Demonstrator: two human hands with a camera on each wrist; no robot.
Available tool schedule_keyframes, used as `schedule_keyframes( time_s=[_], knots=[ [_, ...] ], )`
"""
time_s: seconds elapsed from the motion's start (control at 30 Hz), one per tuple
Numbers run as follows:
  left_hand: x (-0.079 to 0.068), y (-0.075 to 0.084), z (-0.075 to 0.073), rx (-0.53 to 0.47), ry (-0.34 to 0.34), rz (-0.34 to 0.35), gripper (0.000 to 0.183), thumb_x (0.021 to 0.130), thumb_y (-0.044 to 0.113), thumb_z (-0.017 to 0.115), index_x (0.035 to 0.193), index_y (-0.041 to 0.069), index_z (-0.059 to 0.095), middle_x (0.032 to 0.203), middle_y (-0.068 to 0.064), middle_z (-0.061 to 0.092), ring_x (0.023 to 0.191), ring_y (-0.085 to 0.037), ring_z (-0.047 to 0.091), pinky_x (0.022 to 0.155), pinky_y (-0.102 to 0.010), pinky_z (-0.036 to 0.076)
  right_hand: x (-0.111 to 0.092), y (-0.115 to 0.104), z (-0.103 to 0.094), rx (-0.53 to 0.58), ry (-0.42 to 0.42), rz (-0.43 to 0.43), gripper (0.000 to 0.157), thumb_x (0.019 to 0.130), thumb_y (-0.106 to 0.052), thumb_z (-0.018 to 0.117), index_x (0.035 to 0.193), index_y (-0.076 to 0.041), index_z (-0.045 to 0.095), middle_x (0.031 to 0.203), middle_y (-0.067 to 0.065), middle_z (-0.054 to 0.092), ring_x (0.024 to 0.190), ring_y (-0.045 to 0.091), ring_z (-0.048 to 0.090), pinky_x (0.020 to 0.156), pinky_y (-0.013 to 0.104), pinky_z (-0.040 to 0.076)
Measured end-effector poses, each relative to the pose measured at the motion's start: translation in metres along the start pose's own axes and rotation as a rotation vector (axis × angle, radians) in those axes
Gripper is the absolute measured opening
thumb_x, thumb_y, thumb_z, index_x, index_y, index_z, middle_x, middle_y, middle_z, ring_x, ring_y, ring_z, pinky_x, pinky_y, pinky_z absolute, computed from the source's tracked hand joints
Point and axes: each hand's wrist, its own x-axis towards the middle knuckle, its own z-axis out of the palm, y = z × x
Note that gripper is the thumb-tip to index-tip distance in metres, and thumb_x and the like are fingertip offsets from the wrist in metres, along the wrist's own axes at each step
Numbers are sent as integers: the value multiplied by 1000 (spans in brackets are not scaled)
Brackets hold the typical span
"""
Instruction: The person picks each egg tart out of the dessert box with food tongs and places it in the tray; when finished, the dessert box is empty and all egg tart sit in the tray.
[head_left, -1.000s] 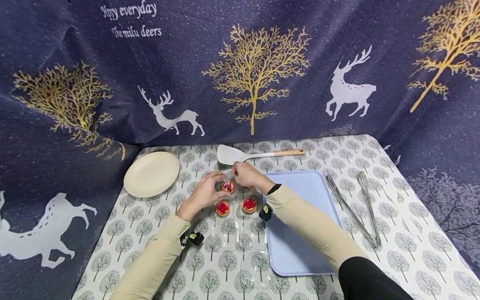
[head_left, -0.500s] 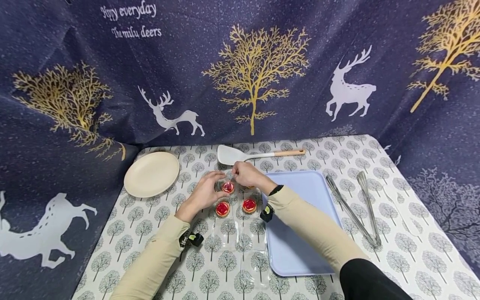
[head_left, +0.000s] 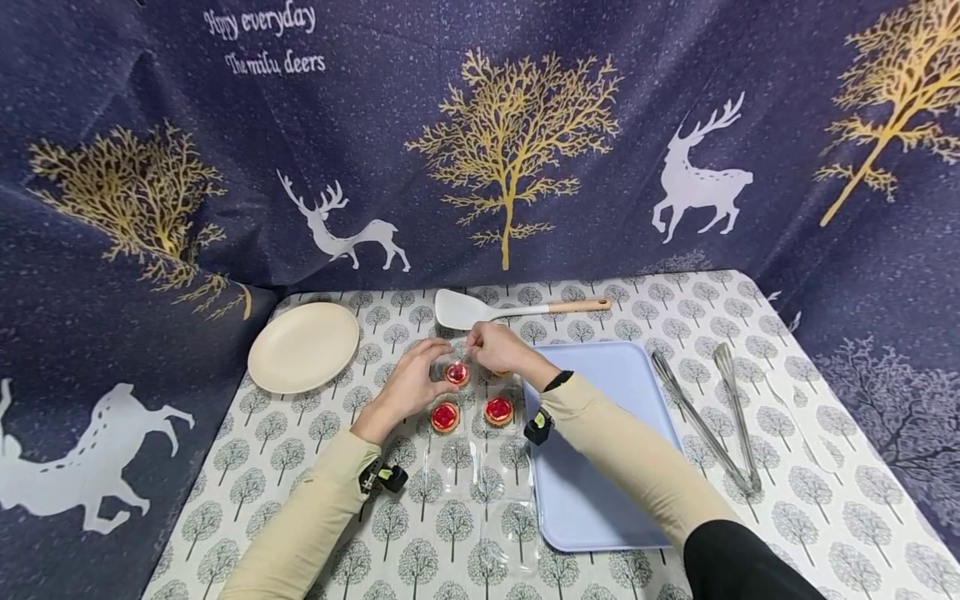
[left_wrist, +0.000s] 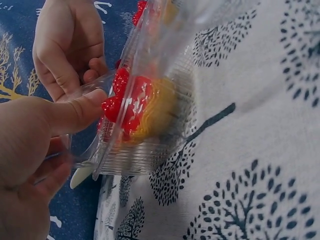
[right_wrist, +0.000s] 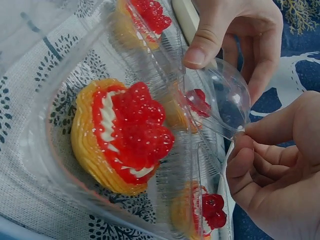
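Note:
Several small tarts with glossy red topping sit in a clear plastic container in mid-table; one tart (head_left: 445, 417) is near my left hand and another tart (head_left: 498, 411) lies to its right. My left hand (head_left: 408, 379) holds a clear domed lid (right_wrist: 232, 95) over the far-left tart (head_left: 456, 373), thumb on top and fingers behind. My right hand (head_left: 498, 348) pinches that lid's edge between thumb and forefinger, partly hiding the far-right tart (head_left: 501, 373). In the right wrist view, a large tart (right_wrist: 125, 135) shows yellow pastry and white cream.
Clear plastic sections (head_left: 453, 471) extend toward me from the tarts. A blue tray (head_left: 592, 500) lies to the right, metal tongs (head_left: 712, 425) beyond it. A cream plate (head_left: 303, 346) stands at the back left, and a white spatula (head_left: 517, 309) with a wooden handle lies behind my hands.
My right hand has shifted slightly to the right, still pinching the lid's edge. My left hand stays nearly in place.

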Motion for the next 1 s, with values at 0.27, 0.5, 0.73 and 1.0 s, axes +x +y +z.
schedule_keyframes(
  time_s=[0.27, 0.5, 0.73, 1.0],
  knots=[
    [0, 0, 2, 20, 49, 27, 70, 64, 25, 91, 124, 3, 62, 133, -13, 58, 126, -29, 51, 111, -46, 41, -2, -5, -1, 35, 4, 84, 8, 91, -8, 59, 96, -6, 64, 92, 7, 69, 79, 17, 63, 70, 26, 54],
    [1, 2, 1, -5, 72, 33, 74, 65, 21, 91, 128, 1, 59, 133, -16, 57, 126, -30, 50, 111, -46, 41, -6, -6, -4, 79, 36, 62, 9, 91, -8, 59, 97, -6, 65, 92, 7, 69, 79, 16, 62, 68, 24, 53],
    [1, 6, -1, 10, 88, 56, 76, 64, 21, 91, 130, 4, 58, 133, -14, 58, 126, -29, 51, 111, -45, 40, -11, -7, -8, 105, 44, 48, 12, 90, -8, 58, 97, -5, 67, 88, 6, 68, 70, 14, 57, 60, 23, 49],
    [-5, 8, -3, 33, 106, 92, 79, 61, 21, 92, 130, 2, 58, 131, -15, 59, 123, -29, 52, 109, -46, 43, -16, -10, -5, 100, 33, 39, 14, 90, -8, 58, 97, -4, 70, 84, 4, 68, 67, 13, 57, 59, 23, 48]
  ],
)
